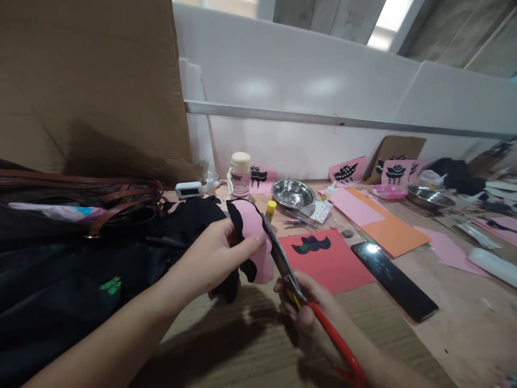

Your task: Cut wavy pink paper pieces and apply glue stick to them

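Observation:
My left hand pinches a pink paper cutout that has black cloth or paper along its edges. In my right hand is a pair of scissors with red handles, its blades pointing up and lying along the cutout's right edge. Whether the blades are parted is hard to see. Black fabric lies bunched beyond and left of my left hand. Right of the scissors, a red sheet bears a dark cut shape.
Behind stand a cream-lidded bottle, a yellow glue stick and a metal bowl. A black phone lies right, near orange paper. A dark bag with brown straps sits left, by a cardboard panel.

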Demonstrator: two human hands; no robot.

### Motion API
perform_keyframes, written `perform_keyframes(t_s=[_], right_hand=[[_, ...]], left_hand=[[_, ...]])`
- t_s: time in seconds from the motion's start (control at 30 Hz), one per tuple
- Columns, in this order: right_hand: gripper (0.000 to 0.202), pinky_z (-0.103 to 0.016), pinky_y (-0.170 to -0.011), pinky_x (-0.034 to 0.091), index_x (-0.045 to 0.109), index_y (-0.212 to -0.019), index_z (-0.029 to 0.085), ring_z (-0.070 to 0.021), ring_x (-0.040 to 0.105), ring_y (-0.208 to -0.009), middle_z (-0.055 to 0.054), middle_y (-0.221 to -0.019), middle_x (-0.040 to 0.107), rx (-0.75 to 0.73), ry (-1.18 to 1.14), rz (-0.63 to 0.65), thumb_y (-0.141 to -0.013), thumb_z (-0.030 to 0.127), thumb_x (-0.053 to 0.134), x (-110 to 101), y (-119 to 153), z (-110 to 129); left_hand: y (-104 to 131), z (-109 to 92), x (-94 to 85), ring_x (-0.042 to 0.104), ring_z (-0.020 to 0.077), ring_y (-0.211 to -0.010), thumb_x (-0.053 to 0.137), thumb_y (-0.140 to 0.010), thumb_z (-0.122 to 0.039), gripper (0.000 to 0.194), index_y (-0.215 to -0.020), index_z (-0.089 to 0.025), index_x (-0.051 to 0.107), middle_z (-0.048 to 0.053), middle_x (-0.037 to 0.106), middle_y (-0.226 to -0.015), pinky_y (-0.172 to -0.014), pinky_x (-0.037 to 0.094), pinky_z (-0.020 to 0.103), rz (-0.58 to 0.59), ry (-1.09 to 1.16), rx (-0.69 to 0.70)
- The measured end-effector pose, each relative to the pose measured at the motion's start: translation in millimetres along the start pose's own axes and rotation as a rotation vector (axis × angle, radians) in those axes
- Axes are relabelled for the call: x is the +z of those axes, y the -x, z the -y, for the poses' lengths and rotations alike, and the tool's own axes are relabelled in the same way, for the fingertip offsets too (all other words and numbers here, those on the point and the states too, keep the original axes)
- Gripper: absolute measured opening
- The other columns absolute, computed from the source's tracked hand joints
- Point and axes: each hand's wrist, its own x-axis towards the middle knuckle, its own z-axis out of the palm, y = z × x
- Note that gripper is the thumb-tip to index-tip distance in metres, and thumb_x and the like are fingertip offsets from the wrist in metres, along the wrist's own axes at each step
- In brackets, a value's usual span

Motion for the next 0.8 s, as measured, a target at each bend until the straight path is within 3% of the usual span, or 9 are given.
perform_keyframes(t_s=[0.43,0.63,0.8], right_hand=[[0.077,-0.026,-0.054,0.021,0.063,-0.105,0.021,-0.0115,0.028,-0.058,0.006,-0.069,0.041,0.063,-0.015,-0.006,-0.073,0.091,0.066,2.0,3.5,11.3],[0.077,-0.027,-0.060,0.032,0.068,-0.102,0.022,-0.0133,0.038,-0.064,0.003,-0.072,0.048,0.069,-0.016,-0.068,-0.068,0.090,0.072,1.8,4.3,11.7],[0.073,-0.028,-0.058,0.032,0.070,-0.099,0.022,-0.0145,0.041,-0.063,0.002,-0.070,0.050,0.050,-0.033,-0.079,-0.066,0.087,0.077,1.9,4.3,10.4]], left_hand=[[-1.0,-1.8,-0.7,0.071,0.0190,-0.077,0.070,-0.088,-0.038,0.019,-0.084,-0.019,0.071,0.003,0.079,-0.086,-0.061,0.050,0.023,0.026,0.006,-0.020],[1.8,-3.2,-2.0,0.069,0.0194,-0.071,0.071,-0.087,-0.041,0.023,-0.079,-0.020,0.070,0.002,0.077,-0.080,-0.056,0.049,0.025,0.015,-0.023,-0.027],[2.9,-3.0,-4.3,0.069,0.0210,-0.069,0.074,-0.085,-0.043,0.025,-0.077,-0.019,0.069,0.003,0.075,-0.076,-0.055,0.048,0.026,-0.018,-0.057,-0.044]])
